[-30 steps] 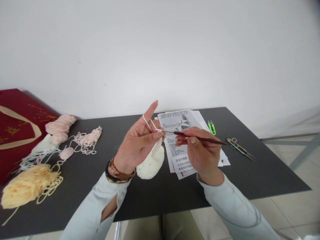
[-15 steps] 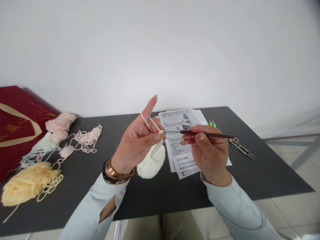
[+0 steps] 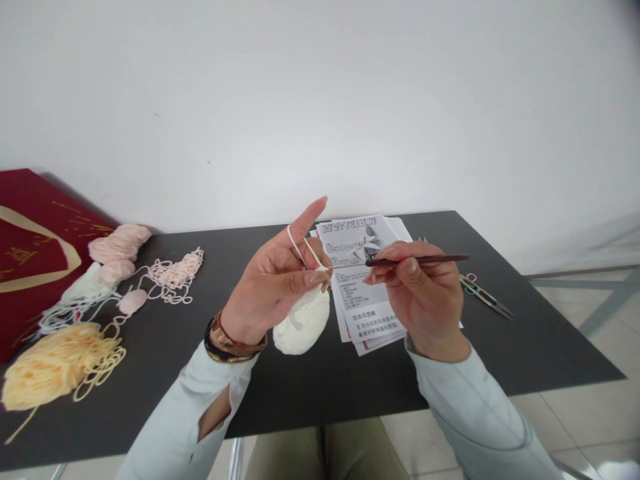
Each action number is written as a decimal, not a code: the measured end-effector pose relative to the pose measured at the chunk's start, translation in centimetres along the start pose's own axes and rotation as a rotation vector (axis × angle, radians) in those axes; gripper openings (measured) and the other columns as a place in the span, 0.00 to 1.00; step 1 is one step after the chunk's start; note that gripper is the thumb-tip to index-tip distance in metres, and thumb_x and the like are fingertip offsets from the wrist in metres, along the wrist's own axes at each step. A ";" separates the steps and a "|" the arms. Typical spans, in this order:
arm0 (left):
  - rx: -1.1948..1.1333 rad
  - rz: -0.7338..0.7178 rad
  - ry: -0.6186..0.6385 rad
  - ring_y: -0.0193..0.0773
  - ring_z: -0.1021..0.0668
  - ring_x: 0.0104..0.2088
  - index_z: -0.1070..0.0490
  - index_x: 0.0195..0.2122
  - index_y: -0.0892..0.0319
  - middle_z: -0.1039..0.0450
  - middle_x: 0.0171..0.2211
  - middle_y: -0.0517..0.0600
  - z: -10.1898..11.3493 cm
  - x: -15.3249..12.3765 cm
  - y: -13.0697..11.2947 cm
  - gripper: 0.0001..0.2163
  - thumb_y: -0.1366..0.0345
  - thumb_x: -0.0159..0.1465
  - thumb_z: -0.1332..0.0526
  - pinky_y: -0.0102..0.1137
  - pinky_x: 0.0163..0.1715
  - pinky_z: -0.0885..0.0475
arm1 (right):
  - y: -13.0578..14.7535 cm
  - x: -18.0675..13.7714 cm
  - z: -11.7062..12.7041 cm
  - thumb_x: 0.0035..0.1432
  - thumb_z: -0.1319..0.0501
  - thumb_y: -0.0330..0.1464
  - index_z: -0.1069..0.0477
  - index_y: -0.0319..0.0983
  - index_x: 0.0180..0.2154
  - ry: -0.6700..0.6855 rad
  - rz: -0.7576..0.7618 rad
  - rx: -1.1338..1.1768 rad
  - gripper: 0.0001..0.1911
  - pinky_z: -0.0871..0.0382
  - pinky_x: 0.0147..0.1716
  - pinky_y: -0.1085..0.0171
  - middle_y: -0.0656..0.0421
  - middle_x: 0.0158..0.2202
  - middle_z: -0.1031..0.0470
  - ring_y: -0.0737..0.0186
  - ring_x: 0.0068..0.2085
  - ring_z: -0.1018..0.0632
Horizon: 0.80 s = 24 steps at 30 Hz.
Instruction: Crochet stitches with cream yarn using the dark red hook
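Apparently little was stitched: the left hand [image 3: 276,288] pinched white yarn [image 3: 314,253], the right hand [image 3: 427,297] pinched the hook [image 3: 437,259]; the ball [image 3: 296,335], at the former's five o'clock, looked mostly unworked.

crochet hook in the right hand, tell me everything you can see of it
The crochet hook has a slim, smooth, dark reddish-brown handle and a thin, metallic-looking shaft. It lies nearly level, handle end to the right, in front of the papers in this view. The right hand grips the handle between thumb and fingers. The shaft runs to the white yarn pinched by the left hand; its tip can't be made out there.
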<state>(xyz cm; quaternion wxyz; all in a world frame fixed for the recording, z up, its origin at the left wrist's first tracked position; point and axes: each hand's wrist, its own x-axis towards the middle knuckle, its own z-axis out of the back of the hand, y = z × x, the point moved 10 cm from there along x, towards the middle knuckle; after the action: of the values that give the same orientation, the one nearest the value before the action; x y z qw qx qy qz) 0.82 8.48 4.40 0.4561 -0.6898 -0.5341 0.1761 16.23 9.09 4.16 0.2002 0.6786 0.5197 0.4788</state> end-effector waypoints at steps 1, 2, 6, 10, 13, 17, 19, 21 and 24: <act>0.019 -0.002 0.004 0.33 0.26 0.28 0.35 0.64 0.53 0.32 0.25 0.44 0.0 0.0 0.0 0.33 0.77 0.57 0.33 0.29 0.30 0.31 | -0.3 0.0 0.0 0.53 0.29 0.36 0.19 0.43 0.32 -0.007 -0.037 0.025 0.05 0.19 0.26 0.71 0.61 0.28 0.18 0.68 0.26 0.18; 0.057 -0.012 0.008 0.33 0.27 0.28 0.36 0.64 0.52 0.32 0.25 0.44 0.1 -0.1 -0.1 0.33 0.77 0.57 0.33 0.29 0.29 0.32 | -0.8 0.1 0.1 0.53 0.29 0.37 0.19 0.42 0.32 -0.014 -0.088 0.054 0.05 0.20 0.26 0.72 0.62 0.27 0.18 0.69 0.25 0.19; 0.338 -0.134 0.036 0.34 0.30 0.29 0.38 0.65 0.48 0.32 0.27 0.46 -0.3 -0.3 -1.1 0.35 0.75 0.58 0.33 0.29 0.28 0.35 | -4.0 -0.3 -0.2 0.49 0.27 0.38 0.19 0.40 0.31 -0.044 -0.388 0.213 0.09 0.24 0.21 0.77 0.64 0.20 0.21 0.74 0.19 0.23; 0.532 -0.224 0.015 0.33 0.32 0.29 0.38 0.66 0.46 0.32 0.29 0.47 -0.4 -0.4 -1.4 0.35 0.75 0.58 0.32 0.28 0.28 0.35 | -6.0 -0.8 -0.4 0.45 0.25 0.36 0.20 0.39 0.31 -0.093 -0.537 0.304 0.11 0.27 0.21 0.81 0.65 0.21 0.21 0.77 0.19 0.24; 0.518 -0.207 -0.011 0.31 0.33 0.29 0.38 0.65 0.46 0.34 0.30 0.45 0.1 0.0 -0.4 0.35 0.74 0.57 0.31 0.26 0.28 0.35 | -5.9 -0.8 -0.3 0.48 0.26 0.37 0.21 0.39 0.33 -0.118 -0.481 0.270 0.11 0.24 0.25 0.78 0.65 0.23 0.21 0.75 0.22 0.22; 0.423 -0.101 -0.043 0.29 0.33 0.29 0.40 0.66 0.46 0.36 0.29 0.43 1.0 0.5 1.5 0.36 0.72 0.58 0.31 0.24 0.28 0.34 | -5.9 -0.9 -0.5 0.50 0.28 0.38 0.21 0.39 0.33 -0.121 -0.422 0.224 0.10 0.23 0.25 0.76 0.64 0.23 0.21 0.74 0.23 0.21; 0.386 -0.062 -0.066 0.28 0.32 0.29 0.39 0.65 0.44 0.37 0.30 0.43 1.2 0.6 2.0 0.35 0.72 0.58 0.31 0.23 0.30 0.33 | -6.1 -0.9 -0.6 0.51 0.28 0.38 0.21 0.39 0.33 -0.119 -0.416 0.220 0.10 0.23 0.24 0.76 0.64 0.23 0.21 0.74 0.22 0.22; 0.347 -0.024 -0.096 0.28 0.32 0.30 0.37 0.64 0.43 0.37 0.31 0.43 1.5 0.5 2.4 0.35 0.73 0.57 0.31 0.23 0.32 0.32 | -6.4 -0.9 -0.7 0.51 0.29 0.38 0.20 0.39 0.33 -0.116 -0.416 0.219 0.10 0.23 0.23 0.76 0.64 0.22 0.21 0.73 0.22 0.22; 0.268 0.025 -0.121 0.29 0.32 0.29 0.36 0.64 0.43 0.36 0.30 0.43 1.6 0.5 2.8 0.35 0.73 0.56 0.31 0.25 0.32 0.31 | -6.6 -0.9 -0.8 0.52 0.29 0.39 0.21 0.39 0.33 -0.116 -0.402 0.216 0.10 0.23 0.22 0.76 0.64 0.22 0.22 0.73 0.22 0.22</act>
<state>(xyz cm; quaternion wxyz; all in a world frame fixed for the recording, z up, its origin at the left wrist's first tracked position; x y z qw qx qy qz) 1.46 9.59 1.41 0.5089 -0.6174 -0.5235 0.2930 12.18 10.60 -0.95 0.2472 0.6054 0.6801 0.3314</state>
